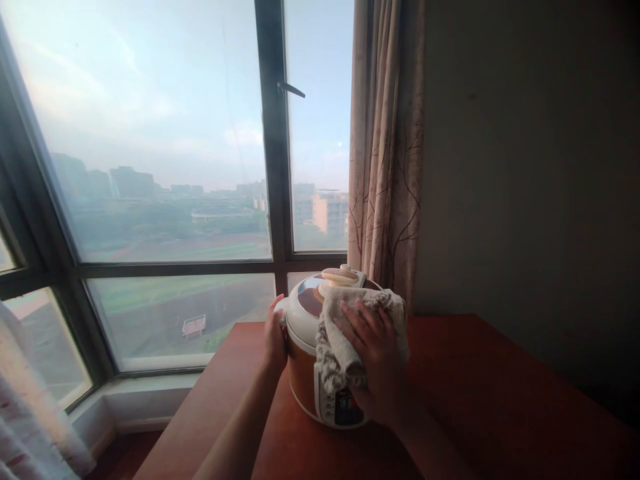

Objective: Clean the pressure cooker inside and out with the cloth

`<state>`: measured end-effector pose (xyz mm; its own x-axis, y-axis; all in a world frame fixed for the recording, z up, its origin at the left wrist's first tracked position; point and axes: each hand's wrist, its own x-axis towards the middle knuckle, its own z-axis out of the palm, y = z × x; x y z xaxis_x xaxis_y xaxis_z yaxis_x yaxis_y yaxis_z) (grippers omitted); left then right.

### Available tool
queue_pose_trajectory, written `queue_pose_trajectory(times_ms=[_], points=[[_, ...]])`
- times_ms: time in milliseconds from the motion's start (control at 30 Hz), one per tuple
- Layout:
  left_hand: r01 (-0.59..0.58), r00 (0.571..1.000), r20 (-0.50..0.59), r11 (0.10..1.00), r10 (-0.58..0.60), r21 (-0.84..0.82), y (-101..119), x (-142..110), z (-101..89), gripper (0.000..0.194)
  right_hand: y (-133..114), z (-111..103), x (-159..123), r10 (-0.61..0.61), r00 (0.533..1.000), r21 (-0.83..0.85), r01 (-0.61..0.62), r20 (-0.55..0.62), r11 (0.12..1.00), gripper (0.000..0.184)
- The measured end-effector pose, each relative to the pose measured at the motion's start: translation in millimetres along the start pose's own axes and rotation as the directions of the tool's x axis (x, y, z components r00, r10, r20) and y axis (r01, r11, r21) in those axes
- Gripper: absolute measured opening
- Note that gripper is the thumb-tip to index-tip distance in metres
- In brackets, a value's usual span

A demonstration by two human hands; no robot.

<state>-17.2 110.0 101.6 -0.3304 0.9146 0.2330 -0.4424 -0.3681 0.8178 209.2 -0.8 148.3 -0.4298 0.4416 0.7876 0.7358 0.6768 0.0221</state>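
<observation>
A white and brown electric pressure cooker (303, 377) stands upright on a reddish-brown table (240, 380). Its domed lid has a knob-like handle (340, 275) on top, and a control panel with a dark display (347, 408) faces me. At the cooker's left side, my left hand (276, 337) is closed around the side handle (283, 308). My right hand (373, 347) holds a light, crumpled cloth (345, 327) against the right front of the lid, its fingers spread over the fabric. Cloth and hand hide that part of the lid and some of the panel.
Behind the table is a large window with a dark frame (175, 270) and a handle (293, 89). A patterned curtain (383, 167) hangs right of it, beside a dark wall (510, 167). Another curtain (35, 407) hangs at the lower left.
</observation>
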Motion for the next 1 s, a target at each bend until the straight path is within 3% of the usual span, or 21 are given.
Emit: queue_pose_trajectory(times_ms=[133, 267, 433, 567, 767, 1000], points=[[-0.008, 1.000, 0.000, 1.000, 0.008, -0.013, -1.4, 0.4, 0.5, 0.057, -8.2, -1.4, -32.0, -0.099, 0.985, -0.066, 0.109, 0.140, 0.992, 0.083], [-0.021, 1.000, -0.005, 1.000, 0.021, 0.011, -2.3, 1.6, -0.4, 0.052, -4.9, 2.9, -62.8, -0.154, 0.967, -0.098, 0.177, 0.202, 0.979, 0.082], [-0.008, 1.000, 0.002, 1.000, 0.008, -0.006, -1.3, 1.1, -2.0, 0.055, -2.5, 29.0, -111.1, -0.243, 0.966, -0.233, 0.257, 0.090, 0.938, 0.055], [0.010, 1.000, -0.008, 1.000, -0.010, -0.007, -1.5, 0.6, -2.6, 0.057, -2.4, 46.7, -141.4, -0.381, 0.925, -0.318, 0.365, 0.014, 0.875, 0.038], [0.002, 1.000, 0.000, 1.000, -0.002, -0.005, -2.1, 0.5, -2.9, 0.059, -4.5, 38.9, -133.7, -0.396, 0.916, -0.352, 0.392, 0.062, 0.850, 0.038], [0.002, 1.000, 0.008, 1.000, -0.002, 0.009, -1.8, 0.4, -3.0, 0.058, -17.0, 40.1, -110.7, -0.180, 0.983, -0.317, 0.157, -0.045, 0.935, 0.045]])
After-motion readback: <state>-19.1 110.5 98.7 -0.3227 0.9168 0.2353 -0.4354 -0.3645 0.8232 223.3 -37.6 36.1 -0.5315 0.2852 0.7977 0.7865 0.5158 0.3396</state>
